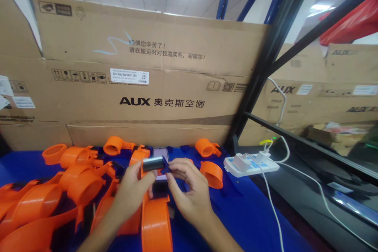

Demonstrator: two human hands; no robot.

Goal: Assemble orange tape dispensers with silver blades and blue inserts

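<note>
My left hand [133, 183] is closed on a black piece with a serrated, light-coloured blade edge [152, 163], thumb across its front. At its right end, my right hand [189, 185] pinches a small dark blue plastic part [165, 165] that touches or almost touches the black piece. Orange shows behind the fingers; I cannot tell whether it is joined to the held piece. Just below the hands is an orange tape dispenser ring [156, 224]. A phone [160, 152] lies behind the hands, partly covered by them.
Several orange tape dispensers [85, 187] crowd the left of the blue table surface [236, 212]. Two more orange rings [211, 174] lie to the right. A white power strip [251, 164] with plugs and cables sits at the right edge. A large cardboard sheet [153, 86] stands behind, beside a black rack post [260, 75].
</note>
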